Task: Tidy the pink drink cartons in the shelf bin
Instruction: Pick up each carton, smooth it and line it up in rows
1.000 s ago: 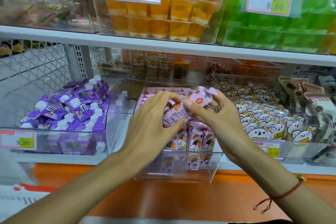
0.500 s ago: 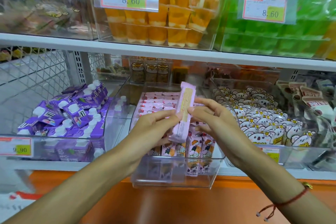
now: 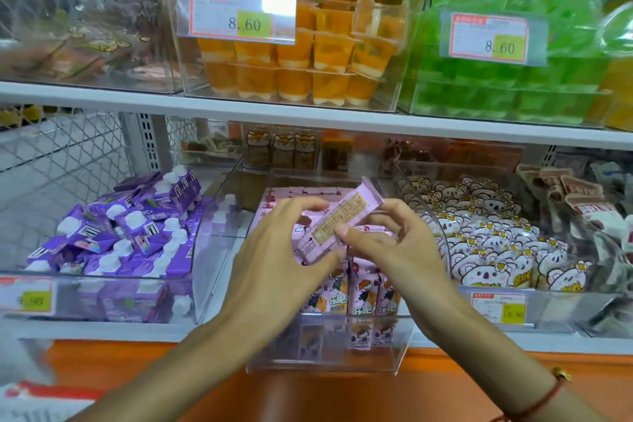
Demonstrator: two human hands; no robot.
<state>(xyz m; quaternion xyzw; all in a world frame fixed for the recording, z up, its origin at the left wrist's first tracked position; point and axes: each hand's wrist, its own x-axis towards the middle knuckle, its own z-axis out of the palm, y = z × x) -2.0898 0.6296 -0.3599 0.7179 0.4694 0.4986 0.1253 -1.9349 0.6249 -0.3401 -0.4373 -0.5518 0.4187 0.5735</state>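
Held carton: one pink drink carton (image 3: 337,220) is lifted above the clear shelf bin (image 3: 394,346), tilted with its top end up and to the right, its printed label side facing the camera.
Left hand (image 3: 274,250): fingers curl over the carton's lower end from the left, thumb underneath it.
Right hand (image 3: 394,243): thumb presses on the carton's label face near its middle, the other fingers curled behind and below; a red string bracelet (image 3: 544,397) circles the wrist.
Hands together: both grip the same carton, close to each other, just above the bin.
Other pink cartons (image 3: 359,291): a row stands upright at the front of the bin, cartoon figures facing out; more lie flat further back.
Left neighbour: a clear bin of purple drink cartons (image 3: 137,226) with white caps, jumbled.
Right neighbour: a bin of white koala-print packets (image 3: 496,250).
Shelf above: orange jelly cups (image 3: 308,62) and green jelly cups (image 3: 548,72), each behind a price tag (image 3: 236,14) reading 8.60.
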